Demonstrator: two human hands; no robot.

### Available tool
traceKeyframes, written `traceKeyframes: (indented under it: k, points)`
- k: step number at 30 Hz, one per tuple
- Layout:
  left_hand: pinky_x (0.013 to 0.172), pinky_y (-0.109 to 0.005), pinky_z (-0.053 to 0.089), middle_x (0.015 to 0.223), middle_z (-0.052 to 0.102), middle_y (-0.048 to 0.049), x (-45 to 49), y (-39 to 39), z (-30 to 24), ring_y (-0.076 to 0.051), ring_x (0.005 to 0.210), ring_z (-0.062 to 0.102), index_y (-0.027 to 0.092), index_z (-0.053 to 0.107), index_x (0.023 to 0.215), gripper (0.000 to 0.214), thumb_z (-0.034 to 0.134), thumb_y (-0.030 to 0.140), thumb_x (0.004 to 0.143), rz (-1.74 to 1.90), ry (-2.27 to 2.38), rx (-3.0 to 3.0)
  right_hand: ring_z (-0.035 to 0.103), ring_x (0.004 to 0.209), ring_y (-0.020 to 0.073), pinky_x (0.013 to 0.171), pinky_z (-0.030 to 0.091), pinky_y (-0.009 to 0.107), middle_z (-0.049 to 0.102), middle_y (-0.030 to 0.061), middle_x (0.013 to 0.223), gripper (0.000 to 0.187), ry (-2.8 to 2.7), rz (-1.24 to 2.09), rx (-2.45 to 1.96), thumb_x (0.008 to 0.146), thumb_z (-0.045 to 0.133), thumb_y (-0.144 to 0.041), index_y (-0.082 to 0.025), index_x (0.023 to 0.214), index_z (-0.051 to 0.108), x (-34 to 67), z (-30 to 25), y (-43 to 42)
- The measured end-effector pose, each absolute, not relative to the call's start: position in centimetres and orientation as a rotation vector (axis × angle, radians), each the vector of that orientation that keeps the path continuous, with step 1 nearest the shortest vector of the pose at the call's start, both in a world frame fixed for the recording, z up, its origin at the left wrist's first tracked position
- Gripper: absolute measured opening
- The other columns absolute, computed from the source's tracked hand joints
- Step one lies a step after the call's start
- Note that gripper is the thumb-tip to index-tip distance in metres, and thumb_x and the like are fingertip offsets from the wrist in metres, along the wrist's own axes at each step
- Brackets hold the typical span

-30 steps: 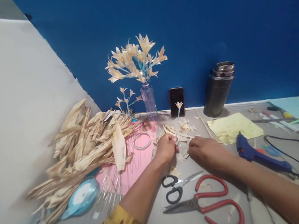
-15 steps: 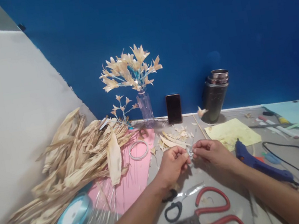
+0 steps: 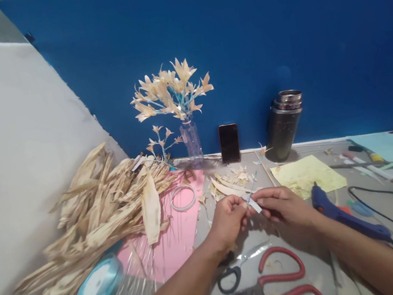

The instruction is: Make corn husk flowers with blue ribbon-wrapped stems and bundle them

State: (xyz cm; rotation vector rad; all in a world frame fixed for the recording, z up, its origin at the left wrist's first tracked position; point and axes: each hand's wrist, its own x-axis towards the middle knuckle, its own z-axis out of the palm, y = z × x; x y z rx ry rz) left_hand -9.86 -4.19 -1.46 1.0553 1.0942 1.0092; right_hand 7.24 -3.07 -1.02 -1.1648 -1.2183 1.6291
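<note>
My left hand [image 3: 229, 221] and my right hand [image 3: 284, 207] meet over the middle of the table, fingertips pinched close together. Between them runs a thin bluish flower stem [image 3: 255, 179], tilted up and away toward a small pale husk flower [image 3: 262, 151]. A short whitish-blue strip of ribbon [image 3: 254, 204] lies across the stem at my fingertips. My left fingers pinch the stem's lower end, while the right fingers close by the strip; their exact grip is partly hidden. Below the hands lie red-handled shears [image 3: 273, 290] and black-handled scissors [image 3: 230, 280].
Dried corn husks [image 3: 100, 221] and a blue ribbon roll [image 3: 95, 287] fill the left. A plastic vase [image 3: 191, 143] of husk flowers, a phone [image 3: 229, 143] and a dark flask [image 3: 285, 124] stand behind. At right lie a blue glue gun [image 3: 348, 221], its cord and yellow paper [image 3: 307, 176].
My hands have shifted slightly, and the pale strip now shows flat between the fingertips. The small flower on the stem has turned and moved a little left.
</note>
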Motion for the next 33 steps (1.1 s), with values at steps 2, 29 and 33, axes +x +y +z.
traceKeyframes:
  k: [2, 29, 33]
  points:
    - [0.042, -0.019, 0.031, 0.06, 0.058, 0.0023, -9.9, -4.3, -1.3, -0.006, 0.043, 0.042, 0.018, 0.052, 0.07, 0.018, 0.065, 0.031, 0.073, 0.998, 1.079, 1.036, 0.04, 0.04, 0.0069, 0.042, 0.025, 0.021, 0.057, -0.004, 0.047, 0.03, -1.157, 1.716, -1.134, 0.07, 0.076, -0.038, -0.014, 0.088, 0.075, 7.4, -1.3, -3.0]
    - [0.043, -0.02, 0.04, 0.061, 0.055, 0.0029, -8.4, -5.4, -1.4, -0.007, 0.044, 0.046, 0.018, 0.05, 0.073, 0.022, 0.064, 0.035, 0.078, 1.049, 0.993, 1.089, 0.043, 0.043, 0.0111, 0.044, 0.033, 0.025, 0.055, -0.0033, 0.045, 0.035, -1.088, 1.431, -1.09, 0.066, 0.08, -0.043, -0.021, 0.054, 0.055, 4.9, 0.2, -4.8]
    - [0.045, -0.021, 0.041, 0.062, 0.055, 0.0028, -8.6, -5.5, -1.6, -0.007, 0.045, 0.045, 0.016, 0.054, 0.078, 0.023, 0.068, 0.035, 0.077, 1.089, 0.89, 0.99, 0.049, 0.044, 0.0115, 0.044, 0.032, 0.024, 0.062, -0.0009, 0.053, 0.03, -1.121, 1.548, -1.046, 0.066, 0.082, -0.044, -0.019, 0.065, 0.064, 5.2, 0.1, -4.6]
